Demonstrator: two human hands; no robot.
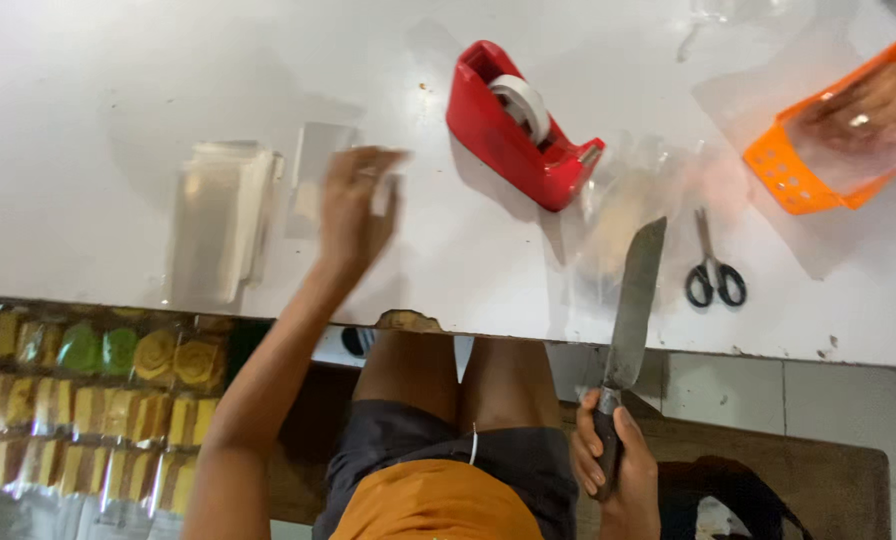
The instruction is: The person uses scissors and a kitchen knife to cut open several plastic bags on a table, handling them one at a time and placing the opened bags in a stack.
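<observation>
The person is sitting at the near edge of a white table (118,90), knees under it. The left hand (353,205) is reaching over the tabletop, blurred by motion, fingers loosely spread and apparently touching a small clear plastic sheet (318,160); whether it is gripping the sheet cannot be told. Just to its left a stack of clear plastic bags (220,215) is lying flat. The right hand (613,460) is closing fully around the dark handle of a long steel-bladed knife (633,300), the blade pointing away over the table edge, near a pair of small black-handled scissors (713,275) and crumpled clear wrap (618,190). A red tape dispenser (518,125) is standing further off. At far right another person's hand (868,105) is resting in an orange perforated plastic basket (783,170). Judged risk: with attention on the left reach, the raised knife could be drifting toward the thigh or catching the table edge.
</observation>
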